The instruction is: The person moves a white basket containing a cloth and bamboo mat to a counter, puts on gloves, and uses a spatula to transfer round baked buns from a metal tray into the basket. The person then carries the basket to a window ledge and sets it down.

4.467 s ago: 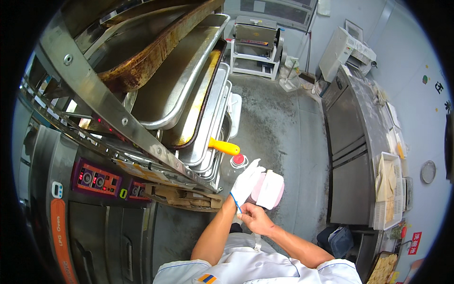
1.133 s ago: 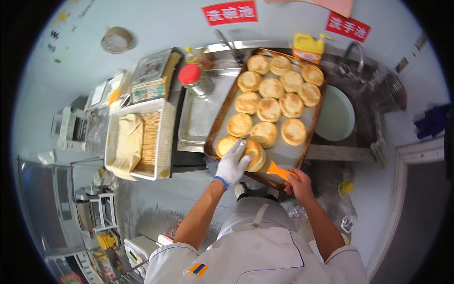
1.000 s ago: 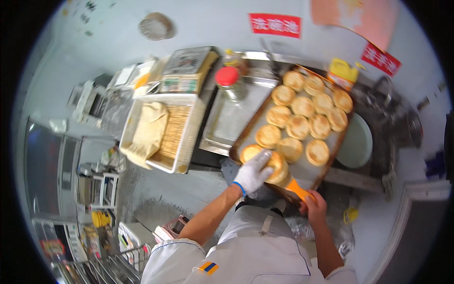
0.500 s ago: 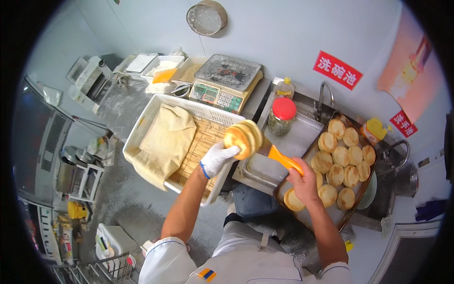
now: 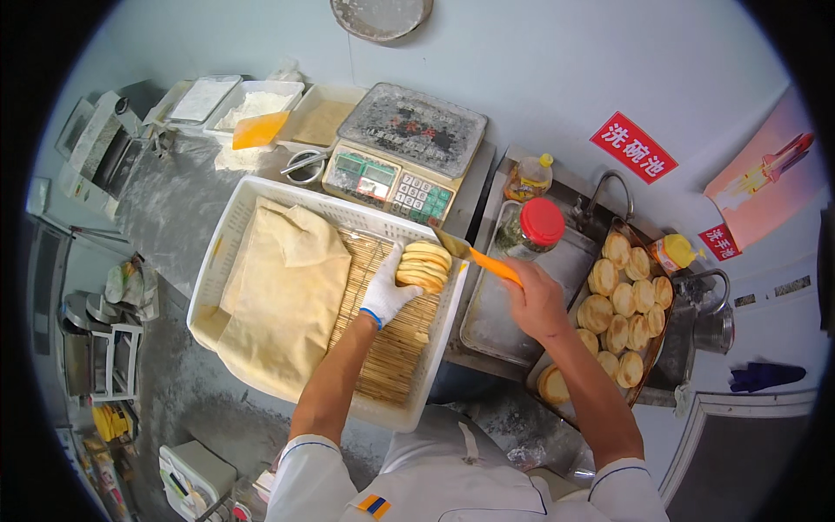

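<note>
My left hand (image 5: 389, 289), in a white glove, is closed against the left side of a short stack of round browned flatbreads (image 5: 424, 266). The stack sits at the right end of a white plastic basket (image 5: 228, 252), over a slatted bamboo mat (image 5: 383, 365). In my bare right hand (image 5: 537, 300) is an orange-handled scraper (image 5: 496, 266); its flat blade reaches over the basket's right rim to the far right side of the stack. Folded cream cloth (image 5: 287, 287) covers the basket's left part.
A baking tray (image 5: 565, 411) holding several more flatbreads rests over the sink at right. Nearer the basket are a metal pan (image 5: 500, 326), a red-lidded jar (image 5: 541, 222) and a yellow-capped bottle (image 5: 529, 178). Behind the basket stand a digital scale (image 5: 409, 130) and a flour bin (image 5: 257, 104).
Both hands have moved with the flatbread stack from above the basket's right rim down into the basket. My view has shifted, showing the basket larger.
</note>
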Demonstrator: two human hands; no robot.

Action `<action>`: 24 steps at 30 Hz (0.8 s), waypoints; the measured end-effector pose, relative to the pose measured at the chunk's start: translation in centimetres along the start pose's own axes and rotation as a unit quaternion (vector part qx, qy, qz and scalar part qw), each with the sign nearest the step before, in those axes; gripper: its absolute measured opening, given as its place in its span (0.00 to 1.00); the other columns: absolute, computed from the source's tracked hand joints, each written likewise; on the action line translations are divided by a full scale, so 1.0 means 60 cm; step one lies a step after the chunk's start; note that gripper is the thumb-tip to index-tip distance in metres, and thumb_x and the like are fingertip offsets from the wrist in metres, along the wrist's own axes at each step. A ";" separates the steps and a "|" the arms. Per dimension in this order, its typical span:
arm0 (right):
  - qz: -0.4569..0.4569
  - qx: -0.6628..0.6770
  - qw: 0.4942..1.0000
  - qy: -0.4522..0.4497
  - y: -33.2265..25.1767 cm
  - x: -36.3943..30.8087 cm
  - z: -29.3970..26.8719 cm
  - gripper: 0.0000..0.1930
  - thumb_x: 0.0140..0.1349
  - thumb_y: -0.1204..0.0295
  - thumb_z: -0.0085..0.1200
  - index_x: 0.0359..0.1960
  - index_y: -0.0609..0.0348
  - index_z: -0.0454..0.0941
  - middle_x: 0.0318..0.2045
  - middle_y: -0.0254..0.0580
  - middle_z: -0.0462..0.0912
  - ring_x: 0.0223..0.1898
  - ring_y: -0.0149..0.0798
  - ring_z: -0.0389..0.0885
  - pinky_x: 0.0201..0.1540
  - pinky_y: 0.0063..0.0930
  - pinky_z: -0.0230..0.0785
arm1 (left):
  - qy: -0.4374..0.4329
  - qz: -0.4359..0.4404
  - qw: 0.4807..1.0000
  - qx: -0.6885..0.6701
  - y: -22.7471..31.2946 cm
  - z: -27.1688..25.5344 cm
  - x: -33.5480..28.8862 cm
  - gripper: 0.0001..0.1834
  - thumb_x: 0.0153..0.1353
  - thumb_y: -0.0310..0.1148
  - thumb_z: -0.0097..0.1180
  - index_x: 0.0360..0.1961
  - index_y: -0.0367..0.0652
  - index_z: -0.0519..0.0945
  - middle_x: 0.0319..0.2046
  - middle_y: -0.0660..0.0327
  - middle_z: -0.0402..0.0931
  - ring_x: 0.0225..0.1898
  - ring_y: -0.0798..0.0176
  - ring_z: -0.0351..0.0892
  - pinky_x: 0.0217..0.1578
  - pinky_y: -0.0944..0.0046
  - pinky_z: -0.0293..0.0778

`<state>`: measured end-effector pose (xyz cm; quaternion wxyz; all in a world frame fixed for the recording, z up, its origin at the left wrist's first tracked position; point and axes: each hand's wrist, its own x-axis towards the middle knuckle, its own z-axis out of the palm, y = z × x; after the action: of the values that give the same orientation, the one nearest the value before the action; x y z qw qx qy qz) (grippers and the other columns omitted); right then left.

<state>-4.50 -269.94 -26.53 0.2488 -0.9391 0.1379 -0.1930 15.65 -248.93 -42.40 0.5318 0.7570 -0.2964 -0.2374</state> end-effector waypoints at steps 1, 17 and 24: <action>-0.002 -0.008 1.000 0.010 -0.003 -0.006 -0.006 0.16 0.65 0.71 0.61 0.55 0.57 0.78 0.41 0.53 0.83 0.41 0.61 0.82 0.43 0.47 0.77 | -0.011 0.029 0.999 0.035 0.002 0.000 0.003 0.57 0.52 0.24 0.73 0.79 0.30 0.52 0.72 0.45 0.65 0.72 0.55 0.66 0.71 0.63 0.64; 0.397 0.388 0.816 0.162 0.029 -0.201 -0.077 0.17 0.76 0.69 0.52 0.62 0.64 0.75 0.36 0.41 0.84 0.27 0.28 0.81 0.30 0.24 0.78 | -0.068 -0.017 0.995 0.066 0.025 -0.047 -0.007 0.62 0.50 0.29 0.77 0.79 0.29 0.48 0.78 0.42 0.53 0.80 0.49 0.52 0.78 0.59 0.50; 0.451 0.551 0.656 0.250 0.073 -0.382 -0.128 0.17 0.77 0.65 0.51 0.61 0.61 0.74 0.34 0.42 0.85 0.25 0.32 0.81 0.27 0.27 0.77 | 0.013 -0.036 0.999 -0.002 0.027 -0.055 -0.067 0.57 0.55 0.29 0.74 0.80 0.36 0.51 0.79 0.44 0.53 0.78 0.48 0.56 0.76 0.56 0.56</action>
<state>-28.85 -268.67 -29.42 0.7334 -0.3687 0.4697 -0.3248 14.67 -244.33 -39.65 0.5283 0.7690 -0.2617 -0.2470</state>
